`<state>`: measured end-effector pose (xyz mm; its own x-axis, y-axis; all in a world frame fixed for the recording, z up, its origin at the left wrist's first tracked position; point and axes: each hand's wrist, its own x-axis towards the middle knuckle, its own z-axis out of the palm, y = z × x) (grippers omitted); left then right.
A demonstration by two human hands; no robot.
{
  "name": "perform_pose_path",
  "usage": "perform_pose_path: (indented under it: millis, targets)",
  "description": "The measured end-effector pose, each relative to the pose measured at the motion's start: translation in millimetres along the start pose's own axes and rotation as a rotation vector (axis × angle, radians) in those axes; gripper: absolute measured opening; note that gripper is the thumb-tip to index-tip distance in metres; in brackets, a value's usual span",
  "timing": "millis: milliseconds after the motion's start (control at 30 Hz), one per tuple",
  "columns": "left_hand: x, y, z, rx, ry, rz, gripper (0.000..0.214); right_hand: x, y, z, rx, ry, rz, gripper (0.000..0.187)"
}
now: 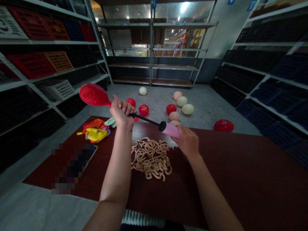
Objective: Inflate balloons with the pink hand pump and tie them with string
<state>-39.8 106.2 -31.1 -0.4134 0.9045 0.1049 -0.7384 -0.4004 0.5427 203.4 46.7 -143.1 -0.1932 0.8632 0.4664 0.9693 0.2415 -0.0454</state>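
Note:
My left hand is closed around the neck of a partly inflated red balloon, where the nozzle end of a hand pump meets it. The balloon points out to the left and has printed marks on it. My right hand grips the pink barrel of the balloon pump; its black rod is drawn out between the two hands. Below them on the brown table lies a heap of tan, rubber-band-like loops. Left of my left wrist are limp uninflated balloons in yellow, red and green.
A blurred-out phone-like object lies on the table's left side. Inflated red balloons, pale balloons and peach balloons rest on the floor beyond. Shelves with crates stand at both sides, and a metal rack at the back.

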Motion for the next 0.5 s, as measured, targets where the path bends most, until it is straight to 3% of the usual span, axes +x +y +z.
perform_pose_path:
  millis: [200,500]
  targets:
    - [-13,23,10.0,-0.081,-0.014,0.051,0.061,25,15,-30,-0.113,0.111,-0.074,0.035]
    - [-10,1,7.5,-0.205,-0.006,0.171,0.058,57,27,-55,-0.214,0.26,-0.133,0.031]
